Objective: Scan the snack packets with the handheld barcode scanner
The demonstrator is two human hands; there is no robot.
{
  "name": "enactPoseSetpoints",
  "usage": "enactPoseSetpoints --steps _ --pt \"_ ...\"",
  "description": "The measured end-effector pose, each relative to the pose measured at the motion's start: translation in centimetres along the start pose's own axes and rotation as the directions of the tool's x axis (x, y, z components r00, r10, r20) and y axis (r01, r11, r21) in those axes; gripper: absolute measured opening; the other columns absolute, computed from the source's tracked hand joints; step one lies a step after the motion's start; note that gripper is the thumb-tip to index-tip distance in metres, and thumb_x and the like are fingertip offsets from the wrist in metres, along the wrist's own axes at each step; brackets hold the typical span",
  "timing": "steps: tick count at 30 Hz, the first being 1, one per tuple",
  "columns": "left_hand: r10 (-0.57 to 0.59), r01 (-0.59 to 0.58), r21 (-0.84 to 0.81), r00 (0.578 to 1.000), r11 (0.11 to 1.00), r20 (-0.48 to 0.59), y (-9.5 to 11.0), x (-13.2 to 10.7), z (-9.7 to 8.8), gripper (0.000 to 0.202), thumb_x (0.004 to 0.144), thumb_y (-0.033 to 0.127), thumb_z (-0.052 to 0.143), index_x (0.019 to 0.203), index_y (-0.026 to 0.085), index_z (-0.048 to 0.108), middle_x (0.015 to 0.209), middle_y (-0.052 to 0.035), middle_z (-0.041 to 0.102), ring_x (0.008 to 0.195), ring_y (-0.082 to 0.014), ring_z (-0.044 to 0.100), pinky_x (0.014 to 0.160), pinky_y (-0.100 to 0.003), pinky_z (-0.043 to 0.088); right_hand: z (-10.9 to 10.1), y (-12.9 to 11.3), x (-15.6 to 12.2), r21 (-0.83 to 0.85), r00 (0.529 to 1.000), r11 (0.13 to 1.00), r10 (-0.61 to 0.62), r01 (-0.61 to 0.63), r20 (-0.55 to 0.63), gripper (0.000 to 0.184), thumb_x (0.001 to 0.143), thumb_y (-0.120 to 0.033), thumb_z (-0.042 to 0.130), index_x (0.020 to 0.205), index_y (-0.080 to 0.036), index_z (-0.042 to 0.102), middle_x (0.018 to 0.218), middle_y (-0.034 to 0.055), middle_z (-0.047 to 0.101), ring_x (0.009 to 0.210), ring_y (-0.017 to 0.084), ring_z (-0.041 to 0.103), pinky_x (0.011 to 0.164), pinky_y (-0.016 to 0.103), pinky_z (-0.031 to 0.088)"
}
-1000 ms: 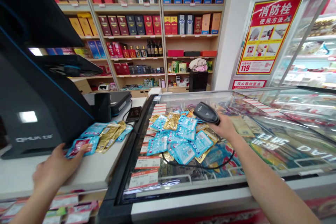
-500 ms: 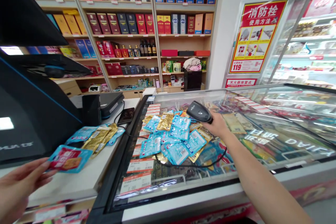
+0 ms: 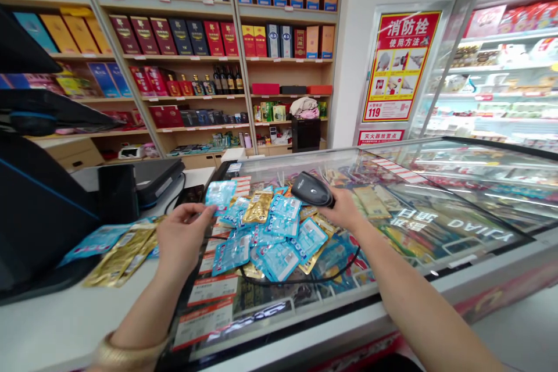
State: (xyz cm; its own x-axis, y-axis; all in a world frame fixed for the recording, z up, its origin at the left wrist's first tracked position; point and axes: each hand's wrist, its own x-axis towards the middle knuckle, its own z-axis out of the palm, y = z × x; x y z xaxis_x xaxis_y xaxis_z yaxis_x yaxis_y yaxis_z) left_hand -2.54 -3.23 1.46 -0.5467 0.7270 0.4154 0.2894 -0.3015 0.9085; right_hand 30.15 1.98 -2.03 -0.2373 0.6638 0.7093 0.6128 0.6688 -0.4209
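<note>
Left hand (image 3: 185,241): We see thumb and fingertips together, pinching a blue packet (image 3: 221,195) by its near corner at the left edge of the pile; whether it touches the packets below, we cannot tell.
Blue packet: We judge it light and pliable, its glossy film apt to slip; the flat sealed rim looks the surest hold, sparing the contents a squeeze.
Right hand (image 3: 346,209): We find its fingers wrapped around the dark scanner (image 3: 311,189), head pointing left over the pile's far side.
Scanner: We take it as rigid and one-handed, best gripped by the handle.
Pile (image 3: 279,232): Blue and gold packets overlap atop the glass-topped freezer (image 3: 501,264); a black cable (image 3: 300,282) loops along their near side.
Counter (image 3: 87,325): At our left, gold packets (image 3: 115,256) lie partly over blue ones.
Shelves (image 3: 192,107): Beyond, we see boxes and bottles in rows.
</note>
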Motion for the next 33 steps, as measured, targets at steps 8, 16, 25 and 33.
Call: enactPoseSetpoints --steps 8,16,25,33 --pt "-0.102 0.127 -0.214 0.987 0.969 0.128 -0.8 -1.5 5.7 0.065 0.052 0.034 0.08 0.112 0.015 0.062 0.103 -0.0097 0.068 0.08 -0.0174 0.066 0.077 -0.032 0.053 0.0 -0.4 0.1 0.009 0.997 0.999 0.031 -0.032 0.068 0.016 0.07 -0.024 0.065 0.084 -0.017 0.067 0.078 0.0046 0.07 0.069 0.019 0.062 0.065 0.027 0.045" --pt "-0.17 0.208 -0.153 0.958 0.966 0.229 -1.9 -2.7 5.3 0.047 0.052 0.043 0.079 0.085 0.014 0.064 0.084 -0.0058 0.071 0.074 -0.0187 0.065 0.071 -0.03 0.052 0.1 -1.3 0.0 0.075 0.991 0.997 -0.045 0.035 0.13 0.019 0.071 -0.024 0.067 0.089 -0.021 0.066 0.087 0.0053 0.072 0.079 0.021 0.064 0.072 0.028 0.048" --pt "-0.079 0.12 -0.219 0.979 0.968 0.186 -2.9 -3.0 6.2 0.04 0.059 0.034 0.075 0.092 0.016 0.061 0.094 -0.008 0.072 0.086 -0.0204 0.067 0.083 -0.035 0.053 0.6 -2.2 -0.1 0.187 0.967 0.981 -0.085 0.04 0.238 0.016 0.067 -0.018 0.064 0.083 -0.02 0.065 0.076 0.0018 0.069 0.068 0.017 0.062 0.067 0.025 0.048" --pt "-0.047 0.062 -0.143 0.994 0.988 0.103 -3.5 -3.2 6.4 0.04 0.065 0.034 0.073 0.098 0.016 0.062 0.097 -0.0091 0.072 0.087 -0.0214 0.068 0.084 -0.037 0.053 1.1 -3.9 -0.2 0.313 0.953 0.948 -0.151 0.064 0.263 0.021 0.067 -0.017 0.062 0.088 -0.018 0.067 0.08 0.0009 0.07 0.074 0.017 0.063 0.072 0.025 0.048"
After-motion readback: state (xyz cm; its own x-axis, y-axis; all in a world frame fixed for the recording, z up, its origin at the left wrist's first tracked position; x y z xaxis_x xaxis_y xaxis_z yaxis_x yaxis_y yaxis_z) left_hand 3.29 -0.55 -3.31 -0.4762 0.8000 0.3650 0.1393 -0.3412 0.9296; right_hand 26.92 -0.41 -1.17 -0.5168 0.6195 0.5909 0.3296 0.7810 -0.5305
